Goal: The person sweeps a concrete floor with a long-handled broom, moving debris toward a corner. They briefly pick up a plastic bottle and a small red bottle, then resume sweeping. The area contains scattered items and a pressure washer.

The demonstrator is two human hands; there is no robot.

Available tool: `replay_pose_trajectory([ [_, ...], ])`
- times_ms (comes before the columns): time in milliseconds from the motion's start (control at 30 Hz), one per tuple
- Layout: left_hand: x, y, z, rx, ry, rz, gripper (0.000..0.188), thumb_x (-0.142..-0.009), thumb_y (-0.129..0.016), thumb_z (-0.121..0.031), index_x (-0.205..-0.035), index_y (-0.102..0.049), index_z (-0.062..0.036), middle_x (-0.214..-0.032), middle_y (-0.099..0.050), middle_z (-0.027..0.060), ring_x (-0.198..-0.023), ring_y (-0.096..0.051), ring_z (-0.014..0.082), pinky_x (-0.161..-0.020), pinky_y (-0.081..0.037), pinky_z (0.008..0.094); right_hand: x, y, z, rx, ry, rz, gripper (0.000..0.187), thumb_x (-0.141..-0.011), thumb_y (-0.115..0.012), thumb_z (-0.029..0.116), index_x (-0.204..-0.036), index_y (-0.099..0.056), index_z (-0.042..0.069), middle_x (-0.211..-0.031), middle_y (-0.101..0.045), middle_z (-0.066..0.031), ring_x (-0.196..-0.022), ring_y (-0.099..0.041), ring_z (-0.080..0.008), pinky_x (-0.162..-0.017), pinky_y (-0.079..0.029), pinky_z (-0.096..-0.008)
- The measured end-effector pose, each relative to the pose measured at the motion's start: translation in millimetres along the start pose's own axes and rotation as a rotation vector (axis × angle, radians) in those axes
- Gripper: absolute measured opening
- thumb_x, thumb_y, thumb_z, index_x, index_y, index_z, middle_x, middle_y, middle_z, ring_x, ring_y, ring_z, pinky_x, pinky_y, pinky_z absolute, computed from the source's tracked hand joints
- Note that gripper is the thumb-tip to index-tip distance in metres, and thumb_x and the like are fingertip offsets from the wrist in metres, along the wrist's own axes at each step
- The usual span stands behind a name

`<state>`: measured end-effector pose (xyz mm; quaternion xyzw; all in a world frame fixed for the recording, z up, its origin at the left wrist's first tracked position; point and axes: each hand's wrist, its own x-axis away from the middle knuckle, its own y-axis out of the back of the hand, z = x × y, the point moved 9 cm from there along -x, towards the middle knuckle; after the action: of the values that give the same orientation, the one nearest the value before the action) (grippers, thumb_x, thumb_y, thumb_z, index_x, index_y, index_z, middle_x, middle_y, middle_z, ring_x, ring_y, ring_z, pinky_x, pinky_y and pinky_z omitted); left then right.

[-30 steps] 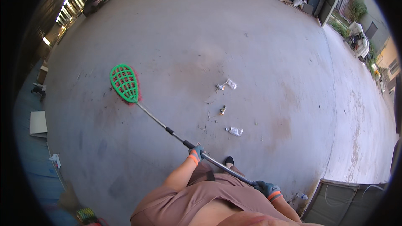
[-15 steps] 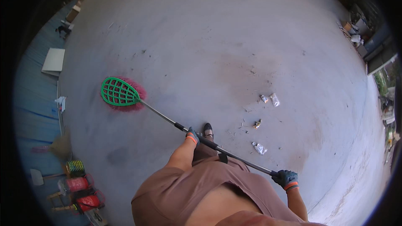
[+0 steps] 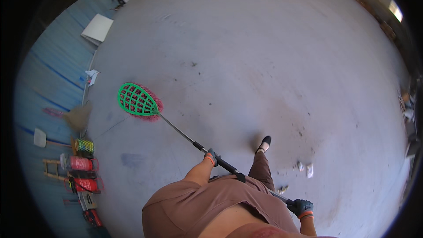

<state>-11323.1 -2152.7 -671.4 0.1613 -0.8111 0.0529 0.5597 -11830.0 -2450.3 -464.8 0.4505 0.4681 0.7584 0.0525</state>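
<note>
broom (image 3: 140,102) with green head and red bristles rests on concrete floor (image 3: 246,53), far left of the person; long dark handle (image 3: 194,143) runs back toward the body; left hand (image 3: 211,156), gloved, clamped round the handle mid-length; right hand (image 3: 301,206), gloved, clamped on the handle's near end; small scraps of litter (image 3: 305,168) lie near right, beside the black shoe (image 3: 264,143), not yet gathered; judged early in the sweep, most floor bare, scraps left to collect; red containers (image 3: 81,174) stand at left wall.

Probably a warehouse: wide bare concrete floor (image 3: 246,61), tools along blue wall (image 3: 48,83).
</note>
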Motion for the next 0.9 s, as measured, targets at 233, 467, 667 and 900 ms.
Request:
replay_pose_trajectory([
  [233, -40, -143, 42, 0.055, 0.091, 0.022, 0.016, -0.09, -0.053, -0.029, -0.088, -0.046, -0.014, -0.07, -0.047, 0.0006, -0.051, -0.048, 0.0144, -0.069, -0.056, 0.0401, -219, 78, -109, 0.068, 0.148, -0.025, 0.044, -0.072, -0.066, 0.064, -0.086, -0.072, 0.022, -0.081, -0.07, -0.0071, -0.076, -0.067, -0.0297, -0.066, -0.052, -0.0423],
  [467, -51, -262, -5, 0.082, 0.069, -0.039, 0.01, -0.086, -0.048, -0.023, -0.09, -0.054, -0.0158, -0.086, -0.058, -0.0018, -0.077, -0.054, 0.0148, -0.074, -0.05, 0.0347, -438, 231, -143, 0.124, 0.386, 0.069, 0.044, -0.076, -0.061, 0.063, -0.087, -0.072, 0.022, -0.083, -0.07, -0.0061, -0.08, -0.066, -0.0303, -0.07, -0.052, -0.0401],
  [667, -6, -420, -51, -2.575, -0.599, -0.257, 0.023, -0.092, -0.047, -0.032, -0.097, -0.067, -0.0221, -0.106, -0.069, -0.0026, -0.094, -0.065, 0.0106, -0.071, -0.049, 0.0292, -567, 396, -159, 0.213, 0.426, -0.001, 0.047, -0.076, -0.059, 0.065, -0.088, -0.07, 0.021, -0.086, -0.07, -0.0077, -0.084, -0.067, -0.0317, -0.073, -0.053, -0.0419],
  [900, 47, -615, -82, -2.953, -0.468, -0.151, 0.033, -0.095, -0.036, -0.037, -0.11, -0.063, -0.0266, -0.107, -0.066, -0.0061, -0.095, -0.063, 0.0085, -0.077, -0.048, 0.0343, -611, 617, -201, 0.338, 0.33, -0.074, 0.048, -0.076, -0.059, 0.066, -0.092, -0.069, 0.022, -0.09, -0.07, -0.0065, -0.085, -0.067, -0.0313, -0.073, -0.053, -0.0439],
])
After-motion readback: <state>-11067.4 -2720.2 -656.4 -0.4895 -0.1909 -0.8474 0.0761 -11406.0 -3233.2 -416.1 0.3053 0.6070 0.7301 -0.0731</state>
